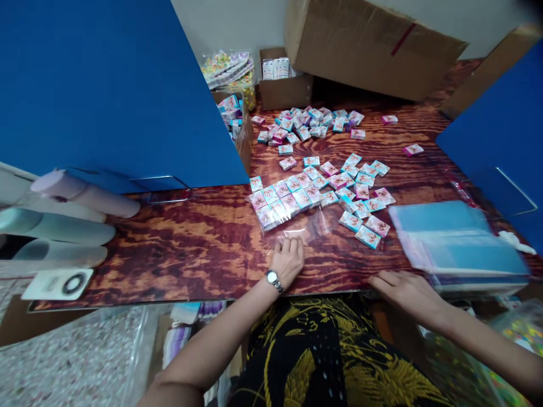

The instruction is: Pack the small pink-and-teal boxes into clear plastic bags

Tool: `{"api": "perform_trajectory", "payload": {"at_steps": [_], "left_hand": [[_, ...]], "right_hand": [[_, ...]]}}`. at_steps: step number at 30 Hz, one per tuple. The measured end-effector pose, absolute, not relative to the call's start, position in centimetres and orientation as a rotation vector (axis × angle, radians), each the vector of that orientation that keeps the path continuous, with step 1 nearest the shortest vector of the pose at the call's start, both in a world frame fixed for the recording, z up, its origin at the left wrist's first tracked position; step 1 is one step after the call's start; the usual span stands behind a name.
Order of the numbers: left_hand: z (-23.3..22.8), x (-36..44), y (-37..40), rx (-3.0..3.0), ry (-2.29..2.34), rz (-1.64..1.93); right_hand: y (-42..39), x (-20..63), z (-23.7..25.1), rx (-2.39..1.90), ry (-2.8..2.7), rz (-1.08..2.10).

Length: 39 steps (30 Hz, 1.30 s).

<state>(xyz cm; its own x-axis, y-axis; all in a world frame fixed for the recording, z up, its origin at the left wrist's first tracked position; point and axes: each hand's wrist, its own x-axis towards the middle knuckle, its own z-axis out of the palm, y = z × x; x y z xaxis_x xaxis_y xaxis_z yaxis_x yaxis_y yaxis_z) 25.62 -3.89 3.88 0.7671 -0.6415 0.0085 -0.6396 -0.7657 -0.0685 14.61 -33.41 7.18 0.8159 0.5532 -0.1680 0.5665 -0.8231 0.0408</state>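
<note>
My left hand [288, 259], a watch [273, 278] on its wrist, is closed near the table's front edge. Its fingers pinch the loose end of a clear plastic bag [294, 233]. Inside the bag, rows of small printed boxes [280, 202] in pink and light blue lie flat. My right hand [396, 285] rests at the table edge, fingers stretched out, holding nothing that I can see. Loose small boxes [360, 186] are scattered just right of the bag. A stack of flat clear plastic bags [449, 237] lies beyond my right hand.
A pile of small boxes [311, 121] spreads at the back, before a small carton [285, 90] and a large cardboard box [373, 51]. Blue panels [106, 96] stand at both sides. Bottles [85, 192] and a phone [59, 284] are at the left.
</note>
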Motion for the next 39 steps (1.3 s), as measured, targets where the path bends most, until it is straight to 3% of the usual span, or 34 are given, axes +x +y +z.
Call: {"api": "perform_trajectory", "payload": {"at_steps": [7,16,24,39], "left_hand": [[4.4,26.4,-5.2,-2.892,1.004,0.118],[5.9,26.7,-4.4,-2.946,0.932,0.077],[5.1,26.2,-4.3,-3.012,0.868,-0.086],[5.7,28.5,-2.7,-3.021,0.787,-0.253]], "right_hand": [[-28.3,21.1,6.7,2.941,1.154,0.164],[-23.6,27.0,3.5,3.028,0.998,0.611],[-24.4,28.5,2.9,3.079,1.179,0.603],[-25.2,31.0,2.9,3.084,0.994,0.781]]}}
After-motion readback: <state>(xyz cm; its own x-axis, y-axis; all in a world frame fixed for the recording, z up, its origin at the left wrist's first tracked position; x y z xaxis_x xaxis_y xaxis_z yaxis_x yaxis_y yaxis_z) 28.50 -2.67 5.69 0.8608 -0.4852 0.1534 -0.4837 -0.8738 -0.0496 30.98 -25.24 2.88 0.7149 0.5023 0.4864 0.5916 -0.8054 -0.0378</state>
